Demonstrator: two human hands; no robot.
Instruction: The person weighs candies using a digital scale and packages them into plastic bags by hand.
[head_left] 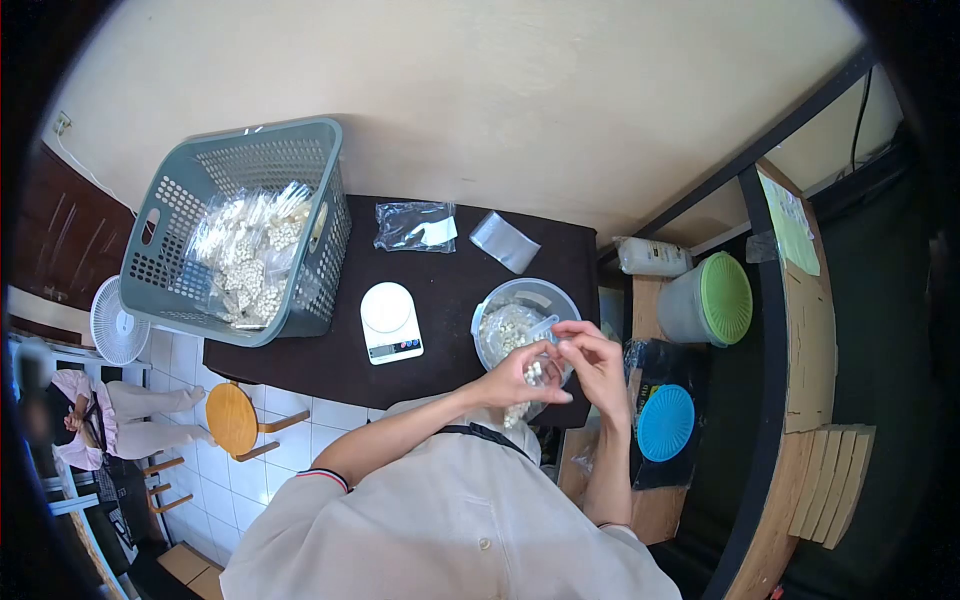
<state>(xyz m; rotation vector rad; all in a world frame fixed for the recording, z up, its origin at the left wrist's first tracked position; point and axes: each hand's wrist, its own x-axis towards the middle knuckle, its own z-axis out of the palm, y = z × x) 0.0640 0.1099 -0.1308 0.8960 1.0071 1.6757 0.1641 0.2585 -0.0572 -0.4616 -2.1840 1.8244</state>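
My left hand (522,380) is wrapped round the neck of a clear plastic bag (517,411) of small whitish pieces, which hangs at the front edge of the dark table. Close beside it, my right hand (592,362) has its thumb and fingers pinched together near the bag's top; what lies between them is too small to tell. Just beyond both hands stands a round clear tub (483,325) with similar pieces and a clear scoop (543,327) in it. A white kitchen scale (393,322) sits to the left of the tub.
A grey-green basket (318,262) of filled bags stands on the table's left. Flat clear bags (505,242) and a plastic packet (414,227) lie at the back. Right are a green-lidded container (725,298) and a blue lid (666,422). Another person (110,415) is far left, near a stool (231,419).
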